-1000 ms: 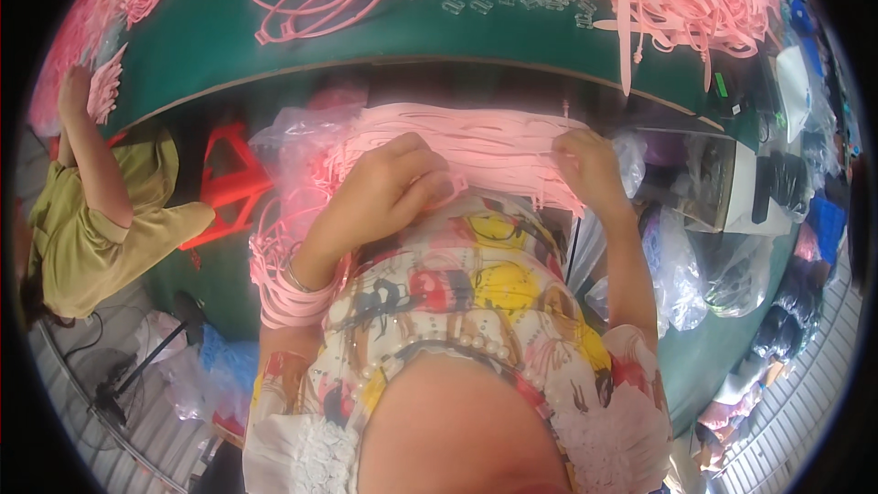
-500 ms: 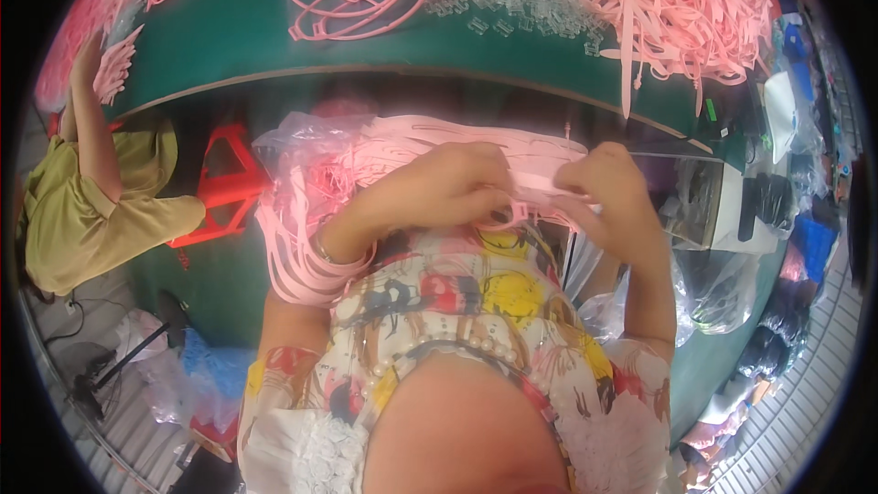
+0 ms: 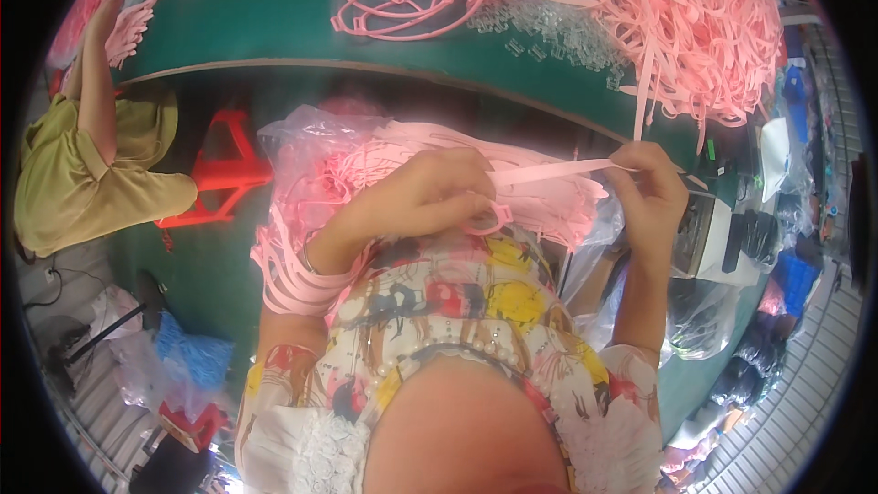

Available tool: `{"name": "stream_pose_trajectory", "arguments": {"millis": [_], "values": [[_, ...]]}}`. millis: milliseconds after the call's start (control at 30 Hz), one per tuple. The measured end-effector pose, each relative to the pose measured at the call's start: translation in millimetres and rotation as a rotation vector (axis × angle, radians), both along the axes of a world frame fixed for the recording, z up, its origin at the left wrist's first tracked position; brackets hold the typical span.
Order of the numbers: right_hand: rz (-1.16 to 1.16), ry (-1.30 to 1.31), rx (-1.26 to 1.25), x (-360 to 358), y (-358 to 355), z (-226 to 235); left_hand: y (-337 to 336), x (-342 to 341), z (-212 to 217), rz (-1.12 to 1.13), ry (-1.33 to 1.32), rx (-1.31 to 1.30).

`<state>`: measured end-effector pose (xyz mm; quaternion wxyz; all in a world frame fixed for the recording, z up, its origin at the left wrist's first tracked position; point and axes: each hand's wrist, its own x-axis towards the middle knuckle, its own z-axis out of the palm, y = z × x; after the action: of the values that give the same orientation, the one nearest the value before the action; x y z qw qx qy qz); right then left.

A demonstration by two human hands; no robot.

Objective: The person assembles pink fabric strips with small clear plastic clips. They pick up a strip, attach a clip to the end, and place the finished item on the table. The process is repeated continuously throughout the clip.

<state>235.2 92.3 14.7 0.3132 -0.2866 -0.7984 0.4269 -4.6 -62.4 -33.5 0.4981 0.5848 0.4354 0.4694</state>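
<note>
Mid-frame, I see the left hand [image 3: 430, 197] and right hand [image 3: 651, 194] both pinched shut on one pink strip [image 3: 549, 172], stretched between them over a bag [image 3: 302, 142] of strips. Green desk [image 3: 274, 18] above, upper frame.

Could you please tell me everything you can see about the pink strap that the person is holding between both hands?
The pink strap is a thin, flat band of what looks like soft plastic, pulled nearly straight and roughly level. The left hand grips its ring-shaped end; the right hand pinches the other end. It hangs above a clear plastic bag stuffed with similar pink straps, just in front of the green table's edge.
</note>
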Motion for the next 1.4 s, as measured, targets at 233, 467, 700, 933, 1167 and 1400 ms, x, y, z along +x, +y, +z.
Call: {"name": "stream_pose_trajectory", "arguments": {"millis": [233, 467, 700, 933, 1167, 1400], "values": [[0.374, 0.682, -0.667, -30.1, -6.3, -19.5, -1.2, 2.6, -1.1, 0.105, -0.084, -0.062], [0.579, 0.401, -0.981, -58.6, -14.2, -16.7, -11.3, -3.3, 19.7, 0.238, -0.394, -0.292], [0.541, -0.097, -1.098, -69.9, -18.6, -27.5, -17.1, -3.5, 23.6, 0.242, -0.567, -0.4], [0.651, -0.26, -1.129, -77.6, -17.9, -24.1, -15.5, -5.7, 26.4, 0.146, -0.559, -0.517], [0.679, -0.284, -1.074, -82.0, -16.9, -26.4, -14.1, -0.9, 21.2, 0.17, -0.463, -0.51], [0.409, -0.17, 0.198, -85.8, -47.9, -19.6, -16.3, 1.2, 9.6, 0.32, -0.296, -0.487]]}}
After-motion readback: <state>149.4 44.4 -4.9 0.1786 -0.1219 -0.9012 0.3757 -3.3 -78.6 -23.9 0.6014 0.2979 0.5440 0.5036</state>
